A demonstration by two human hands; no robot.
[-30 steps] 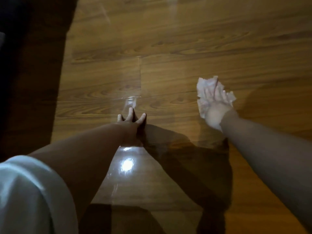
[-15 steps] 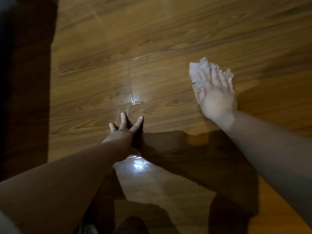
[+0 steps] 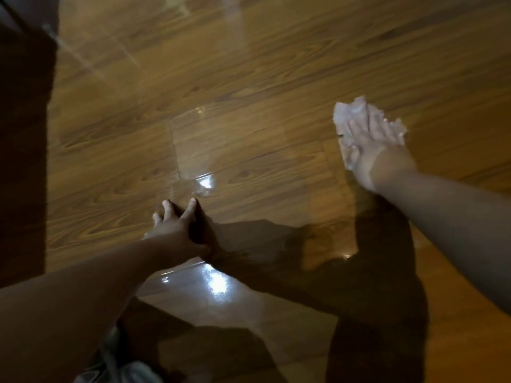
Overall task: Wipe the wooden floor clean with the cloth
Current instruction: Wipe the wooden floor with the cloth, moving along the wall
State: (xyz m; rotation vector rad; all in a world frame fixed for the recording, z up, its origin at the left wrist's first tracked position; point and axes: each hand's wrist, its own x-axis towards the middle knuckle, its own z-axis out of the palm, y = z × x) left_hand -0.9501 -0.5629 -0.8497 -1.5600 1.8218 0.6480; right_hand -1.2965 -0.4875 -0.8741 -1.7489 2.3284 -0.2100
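Our right hand (image 3: pixel 370 145) has pushed the cloth (image 3: pixel 349 113) farther out across the wooden floor (image 3: pixel 249 78), grip flat, fingers pressing it down. Our left hand (image 3: pixel 174 226) braces, fingers spread, holding nothing. Fresh boards are getting wiped.

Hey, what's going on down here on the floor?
A person is leaning over a glossy wooden floor and wiping it with a crumpled white cloth. The right hand lies flat on top of the cloth, fingers straight, pressing it against the boards out to the right. The left hand is planted on the bare floor nearer the middle, fingers spread, apparently as a brace. Bright light reflections show on the boards near the left hand.
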